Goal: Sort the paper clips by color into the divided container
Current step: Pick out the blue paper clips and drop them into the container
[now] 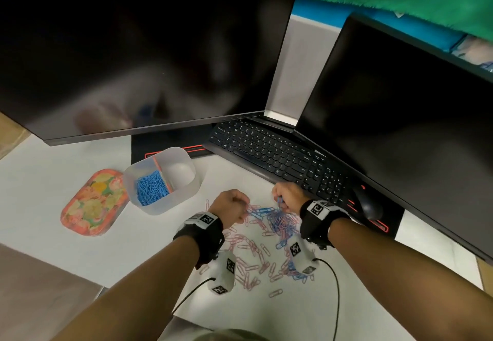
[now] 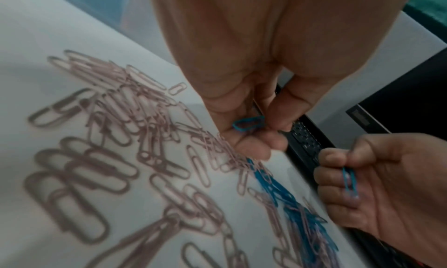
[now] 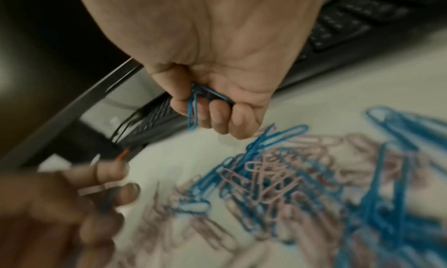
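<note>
A mixed heap of pink and blue paper clips [image 1: 277,223] lies on the white desk between my hands. My left hand [image 1: 231,204] hovers at the heap's left edge, fingers curled, pinching a blue clip [image 2: 248,123]. My right hand [image 1: 286,196] is curled at the heap's far right edge and grips several blue clips [image 3: 196,107], also visible as blue clips [image 2: 350,180] from the left wrist. The clear divided container [image 1: 186,177] stands to the left; its near compartment holds a pile of blue clips [image 1: 152,187], the far compartment looks bare.
A flowery orange tray [image 1: 93,203] lies left of the container. A black keyboard [image 1: 274,153] and a mouse [image 1: 369,203] sit just behind the heap, under two dark monitors [image 1: 138,55]. Wrist camera cables trail toward me.
</note>
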